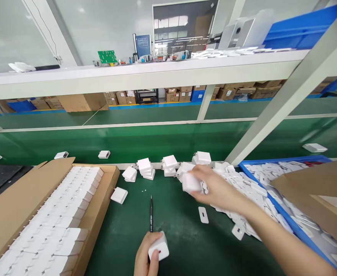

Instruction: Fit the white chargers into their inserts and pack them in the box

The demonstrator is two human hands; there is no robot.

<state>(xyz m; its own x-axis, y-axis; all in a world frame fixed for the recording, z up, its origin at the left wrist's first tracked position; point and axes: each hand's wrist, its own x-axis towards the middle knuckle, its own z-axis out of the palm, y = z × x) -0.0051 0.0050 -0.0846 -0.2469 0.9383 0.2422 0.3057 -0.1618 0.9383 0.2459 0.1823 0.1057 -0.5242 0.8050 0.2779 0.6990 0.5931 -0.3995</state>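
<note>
Near the bottom centre, my left hand [147,256] grips a white charger block [160,245] with a small dark slot on its end face. A black pen-like tool [151,214] lies on the green mat, its lower end passing behind that hand. My right hand [211,184], slightly blurred, holds another white charger block [191,183] between thumb and fingers, in front of the stacked blocks [170,163] along the mat's far edge. A loose white cover plate [203,215] with a dark slot lies below my right hand.
A cardboard box [108,199] with rows of white blocks stands at the left. White plates [243,188] are heaped at the right beside a blue tray [283,214] with cardboard over it. A slanted post [266,115] rises behind. Blocks sit on the green conveyor [157,140].
</note>
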